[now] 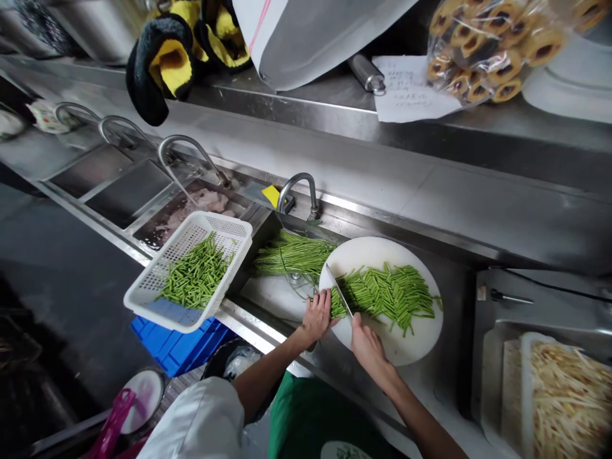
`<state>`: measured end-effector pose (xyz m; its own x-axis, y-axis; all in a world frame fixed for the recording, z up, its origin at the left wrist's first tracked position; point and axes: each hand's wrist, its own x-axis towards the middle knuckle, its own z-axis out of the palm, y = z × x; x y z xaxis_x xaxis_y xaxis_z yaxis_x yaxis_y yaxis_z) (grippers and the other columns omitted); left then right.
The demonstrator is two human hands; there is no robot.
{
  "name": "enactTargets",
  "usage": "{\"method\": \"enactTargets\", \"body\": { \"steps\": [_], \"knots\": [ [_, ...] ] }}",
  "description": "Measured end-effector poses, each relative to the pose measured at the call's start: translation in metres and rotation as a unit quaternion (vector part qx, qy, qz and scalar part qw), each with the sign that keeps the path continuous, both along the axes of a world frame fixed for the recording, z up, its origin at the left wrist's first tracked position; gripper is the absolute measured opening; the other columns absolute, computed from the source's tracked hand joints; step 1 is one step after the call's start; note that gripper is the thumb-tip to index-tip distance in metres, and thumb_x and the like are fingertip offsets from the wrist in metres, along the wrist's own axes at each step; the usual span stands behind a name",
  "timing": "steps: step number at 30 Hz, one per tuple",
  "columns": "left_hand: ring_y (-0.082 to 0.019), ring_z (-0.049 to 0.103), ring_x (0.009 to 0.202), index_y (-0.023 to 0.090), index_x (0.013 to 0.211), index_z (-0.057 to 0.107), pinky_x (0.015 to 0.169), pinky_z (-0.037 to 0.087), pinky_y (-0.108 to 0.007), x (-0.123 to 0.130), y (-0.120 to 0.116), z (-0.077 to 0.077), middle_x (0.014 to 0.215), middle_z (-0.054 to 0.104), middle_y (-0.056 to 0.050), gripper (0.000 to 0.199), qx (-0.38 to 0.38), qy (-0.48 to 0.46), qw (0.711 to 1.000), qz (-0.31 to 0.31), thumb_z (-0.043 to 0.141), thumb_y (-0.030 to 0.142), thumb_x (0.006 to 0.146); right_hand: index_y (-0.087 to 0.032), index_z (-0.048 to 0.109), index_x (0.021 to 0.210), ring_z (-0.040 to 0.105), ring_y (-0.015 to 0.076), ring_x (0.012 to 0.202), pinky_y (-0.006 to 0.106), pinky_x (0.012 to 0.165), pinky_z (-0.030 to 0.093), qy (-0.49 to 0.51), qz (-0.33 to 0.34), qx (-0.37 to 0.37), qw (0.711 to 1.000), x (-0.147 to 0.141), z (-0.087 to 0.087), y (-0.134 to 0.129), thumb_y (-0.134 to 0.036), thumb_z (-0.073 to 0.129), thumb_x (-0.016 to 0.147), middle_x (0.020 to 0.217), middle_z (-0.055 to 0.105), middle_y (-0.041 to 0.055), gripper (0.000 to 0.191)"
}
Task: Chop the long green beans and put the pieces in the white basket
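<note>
"Steel counter [444, 398] along a pale wall, with sinks [127, 197] farther left. What's on it?"

"On the round white board [414, 347], cut green stalks [392, 293] lie spread out. Longer stalks [296, 252] fill part of the basin beside it."

"And the hands?"

"Right hand [369, 345] grips the knife [340, 292], its blade slanting across the stalks. Left hand [316, 317] curls its fingers over a bunch at the board's left edge, just beside the blade."

"More cut pieces?"

"Yes, in the white basket [136, 306], left of the basin."

The stalks [389, 293] are green, the basket [160, 313] white.
</note>
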<state>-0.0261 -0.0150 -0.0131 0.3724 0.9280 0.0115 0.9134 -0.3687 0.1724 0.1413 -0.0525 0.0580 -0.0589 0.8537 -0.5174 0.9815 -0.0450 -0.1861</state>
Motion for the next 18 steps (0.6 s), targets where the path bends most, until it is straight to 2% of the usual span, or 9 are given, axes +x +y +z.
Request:
{"method": "enactTargets", "body": {
  "steps": [4, 7, 10, 15, 18],
  "knots": [
    [-0.034, 0.053, 0.11, 0.006, 0.15, 0.035, 0.091, 0.045, -0.046, 0.015, 0.003, -0.009, 0.132, 0.054, -0.021, 0.073, 0.021, 0.002, 1.0, 0.002, 0.055, 0.045, 0.091, -0.014, 0.052, 0.125, 0.072, 0.0222, 0.082, 0.027, 0.063, 0.038, 0.012, -0.017, 0.0, 1.0, 0.034, -0.001, 0.007, -0.026, 0.034, 0.102, 0.089, 0.075, 0.0132, 0.033],
    [-0.032, 0.054, 0.11, 0.005, 0.148, 0.039, 0.091, 0.046, -0.044, 0.04, 0.009, -0.011, 0.129, 0.056, -0.02, 0.071, 0.025, 0.004, 1.0, -0.01, 0.059, 0.041, 0.089, -0.014, 0.052, 0.123, 0.071, 0.0218, 0.081, 0.028, 0.06, 0.032, 0.014, -0.028, 0.009, 0.999, 0.062, 0.003, 0.003, -0.027, 0.034, 0.103, 0.085, 0.074, 0.0116, 0.03],
    [-0.032, 0.055, 0.109, 0.006, 0.148, 0.038, 0.092, 0.047, -0.045, 0.052, 0.015, -0.007, 0.128, 0.057, -0.02, 0.077, 0.013, 0.002, 1.0, -0.009, 0.061, 0.047, 0.087, -0.014, 0.051, 0.117, 0.07, 0.021, 0.075, 0.029, 0.057, 0.026, 0.001, -0.04, 0.039, 0.998, 0.077, 0.011, -0.007, -0.026, 0.033, 0.103, 0.08, 0.073, 0.0106, 0.026],
    [-0.038, 0.047, 0.128, 0.006, 0.153, 0.026, 0.102, 0.041, -0.052, 0.025, 0.005, 0.002, 0.138, 0.051, -0.023, 0.1, 0.011, -0.033, 0.999, 0.029, 0.058, 0.067, 0.08, -0.015, 0.051, 0.111, 0.07, 0.0219, 0.067, 0.031, 0.055, 0.023, -0.034, -0.025, 0.062, 0.997, 0.065, 0.03, -0.028, -0.025, 0.03, 0.104, 0.072, 0.073, 0.0095, 0.025],
    [-0.039, 0.043, 0.133, 0.005, 0.153, 0.026, 0.104, 0.04, -0.054, 0.011, -0.007, 0.002, 0.143, 0.047, -0.024, 0.104, 0.008, -0.025, 0.999, 0.029, 0.053, 0.073, 0.08, -0.015, 0.051, 0.112, 0.072, 0.0216, 0.071, 0.029, 0.056, 0.028, -0.03, -0.004, 0.049, 0.998, 0.049, 0.03, -0.036, -0.02, 0.031, 0.102, 0.074, 0.074, 0.0092, 0.023]
  ]
}}
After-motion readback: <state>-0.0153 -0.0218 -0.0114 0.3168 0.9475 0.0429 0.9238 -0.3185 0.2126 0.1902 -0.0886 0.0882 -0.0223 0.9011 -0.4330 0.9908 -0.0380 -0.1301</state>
